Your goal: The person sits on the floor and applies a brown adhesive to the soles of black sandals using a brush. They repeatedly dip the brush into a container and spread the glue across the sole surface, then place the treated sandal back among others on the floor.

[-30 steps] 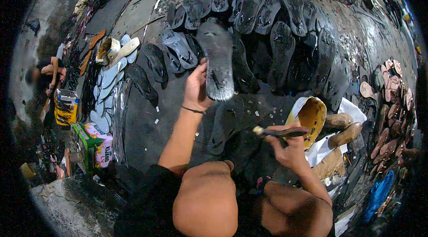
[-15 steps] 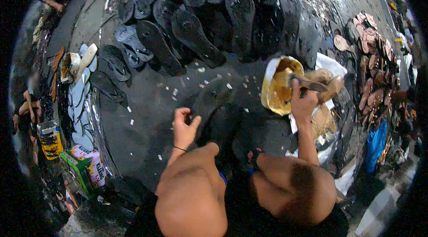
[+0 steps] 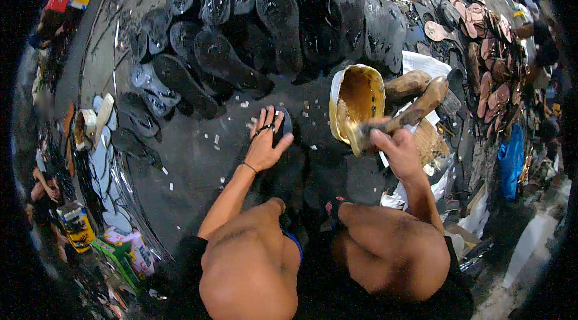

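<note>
Covering the dark floor (image 3: 198,169), black soles (image 3: 229,61) surround the flat left hand (image 3: 265,142); right hand (image 3: 394,148) grips a brush (image 3: 415,112).

Head-worn fisheye looks steeply down, close over the dark floor (image 3: 198,169).

Left hand (image 3: 265,142) splayed flat, right hand (image 3: 394,148) fisted.

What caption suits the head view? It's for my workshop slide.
Left hand presses a black sole flat; right hand holds a brush over the glue tin.
</note>
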`<state>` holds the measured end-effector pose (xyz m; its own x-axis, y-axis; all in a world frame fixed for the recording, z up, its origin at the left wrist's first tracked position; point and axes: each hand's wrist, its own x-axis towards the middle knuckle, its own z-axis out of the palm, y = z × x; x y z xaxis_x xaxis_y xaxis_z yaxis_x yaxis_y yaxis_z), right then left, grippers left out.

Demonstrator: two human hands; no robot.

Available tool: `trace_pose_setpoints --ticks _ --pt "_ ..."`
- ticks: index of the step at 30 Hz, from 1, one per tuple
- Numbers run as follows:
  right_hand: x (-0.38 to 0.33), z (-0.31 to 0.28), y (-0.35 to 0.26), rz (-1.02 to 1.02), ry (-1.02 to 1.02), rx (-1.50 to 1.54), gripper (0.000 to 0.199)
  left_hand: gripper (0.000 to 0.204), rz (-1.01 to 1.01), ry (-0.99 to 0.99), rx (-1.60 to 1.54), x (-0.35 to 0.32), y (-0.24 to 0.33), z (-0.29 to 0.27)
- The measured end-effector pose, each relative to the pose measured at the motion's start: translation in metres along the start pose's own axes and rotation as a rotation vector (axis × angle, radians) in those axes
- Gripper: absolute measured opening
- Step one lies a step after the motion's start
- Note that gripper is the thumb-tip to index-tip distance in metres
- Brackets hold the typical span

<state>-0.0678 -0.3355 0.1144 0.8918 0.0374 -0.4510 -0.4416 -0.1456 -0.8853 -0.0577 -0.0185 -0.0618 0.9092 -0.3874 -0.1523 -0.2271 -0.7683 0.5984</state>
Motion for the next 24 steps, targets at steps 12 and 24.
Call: trace_pose_setpoints --ticks 12,24 --pt "0.108 0.090 -0.060 -0.744 0.260 -0.408 0.019 0.047 -0.018 -0.037 -1.905 0.039 0.026 -0.074" --pt "0.102 0.099 -0.074 -0.835 0.215 -0.230 0.019 0.056 -0.226 0.139 -1.495 0.024 0.018 -0.082"
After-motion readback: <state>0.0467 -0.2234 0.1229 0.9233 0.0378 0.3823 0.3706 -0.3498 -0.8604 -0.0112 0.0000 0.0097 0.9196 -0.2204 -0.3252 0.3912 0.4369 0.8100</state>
